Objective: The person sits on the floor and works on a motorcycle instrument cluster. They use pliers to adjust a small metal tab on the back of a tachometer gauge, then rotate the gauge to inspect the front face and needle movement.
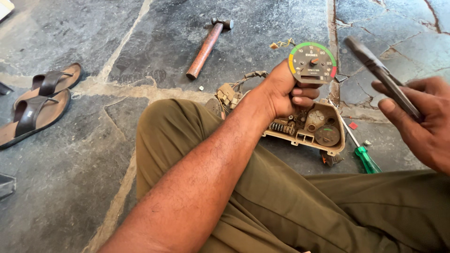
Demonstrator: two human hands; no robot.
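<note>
Olive-green trousers (pixel 300 206) are filling the near part of the view, the person's left forearm crossing over them. Left hand (pixel 281 93) is gripping a round gauge (pixel 312 62) with a green, yellow and red rim, holding it up above a beige instrument housing (pixel 311 129) lying on the stone floor (pixel 70 154). Right hand (pixel 419 117), at the right edge, is clasping dark pliers (pixel 382 75) angled up to the left. A green-handled screwdriver (pixel 363 157) is lying just right of the housing; a hammer (pixel 208 44) and sandals (pixel 37 100) are resting farther left.
</note>
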